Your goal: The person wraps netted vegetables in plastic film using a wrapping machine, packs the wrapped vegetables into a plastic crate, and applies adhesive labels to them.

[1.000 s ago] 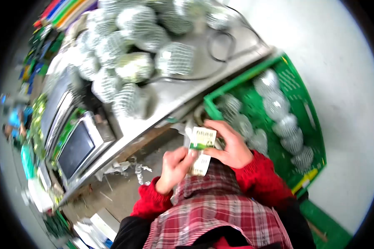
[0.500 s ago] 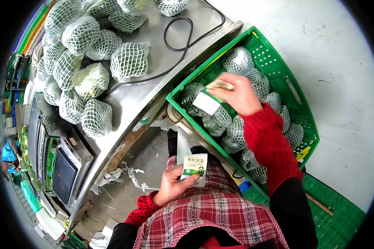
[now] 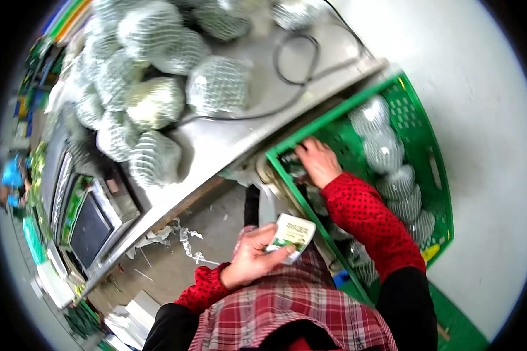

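My left hand (image 3: pixel 255 254) is closed on a strip of printed labels (image 3: pixel 294 237), white with green and dark print, held in front of the apron. Its pale backing hangs down behind. My right hand (image 3: pixel 320 164) reaches into the near left corner of the green crate (image 3: pixel 351 108), fingers partly spread over wrapped produce (image 3: pixel 295 167); the fingertips are partly hidden and no label shows in them. More round produce in white foam nets and clear film (image 3: pixel 383 149) sits along the crate's far side.
On the metal table (image 3: pixel 228 137) lies a heap of net-wrapped produce (image 3: pixel 152 32). A black cable (image 3: pixel 287 88) loops beside it. A weighing and labelling machine with a dark screen (image 3: pixel 91 221) stands at the left. Scraps of backing paper (image 3: pixel 187 243) litter the floor.
My right hand has gone from above the crate, where it held a label, down to the produce in its near left corner. The label strip has tilted, and the view has shifted.
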A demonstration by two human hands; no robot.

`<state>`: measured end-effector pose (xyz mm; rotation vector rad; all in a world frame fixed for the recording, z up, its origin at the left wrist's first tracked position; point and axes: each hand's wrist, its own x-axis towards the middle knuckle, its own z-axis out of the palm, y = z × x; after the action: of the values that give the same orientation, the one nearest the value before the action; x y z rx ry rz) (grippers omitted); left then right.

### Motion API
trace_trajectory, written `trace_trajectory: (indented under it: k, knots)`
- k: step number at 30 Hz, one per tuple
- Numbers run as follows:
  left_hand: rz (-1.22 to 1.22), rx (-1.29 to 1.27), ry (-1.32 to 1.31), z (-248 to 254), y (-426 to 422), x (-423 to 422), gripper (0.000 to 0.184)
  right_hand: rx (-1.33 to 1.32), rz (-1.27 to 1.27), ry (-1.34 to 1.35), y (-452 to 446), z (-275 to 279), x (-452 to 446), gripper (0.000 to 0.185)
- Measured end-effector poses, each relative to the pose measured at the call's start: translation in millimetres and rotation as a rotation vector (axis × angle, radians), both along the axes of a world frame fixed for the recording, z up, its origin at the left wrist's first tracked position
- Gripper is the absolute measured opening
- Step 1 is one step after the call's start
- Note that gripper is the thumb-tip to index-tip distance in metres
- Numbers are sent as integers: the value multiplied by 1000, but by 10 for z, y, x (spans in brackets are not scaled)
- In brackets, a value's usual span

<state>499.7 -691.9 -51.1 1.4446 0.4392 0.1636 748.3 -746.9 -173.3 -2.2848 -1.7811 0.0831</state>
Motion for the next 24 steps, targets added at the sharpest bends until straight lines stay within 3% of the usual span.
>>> trace_trajectory:
  k: [2,3,5,8,10,12,15,16,18,20,21,22,24]
  knots:
    - [31,-16,-123,94,91,20,19,-390,-49,286,183,214,237,56]
    - [53,-12,-136,145,145,-4,18,-455,-6,378,298,545,343,38]
    - [76,11,-142,207,305,-79,18,-323,-114,318,415,1077,315,20]
    - [156,-8,-109,201,376,-172,19,204,78,481,817,1331,-128,10]
    - [194,-9,-190,307,463,-197,19,75,292,632,1337,1454,-328,27]
    - [227,22,-184,324,553,-288,19,342,449,249,2024,1350,-592,51]
    - [301,-38,-125,335,714,-422,20,251,333,-482,2635,811,-652,76]
    - [317,-38,-127,331,772,-505,20,166,380,-536,2635,870,-603,83]
    - [410,35,-155,291,872,-651,19,-178,436,-246,2521,1102,-523,87]
    - [480,-33,-121,230,929,-746,20,-380,440,-170,2468,1503,-553,74]
    - [493,-55,-95,216,955,-754,20,-105,408,-88,2483,1466,-652,76]
    - [497,-69,-65,208,982,-764,20,-113,420,-95,2578,1359,-771,76]
    - [483,-2,-70,265,1051,-729,21,195,562,-233,2907,984,-985,82]
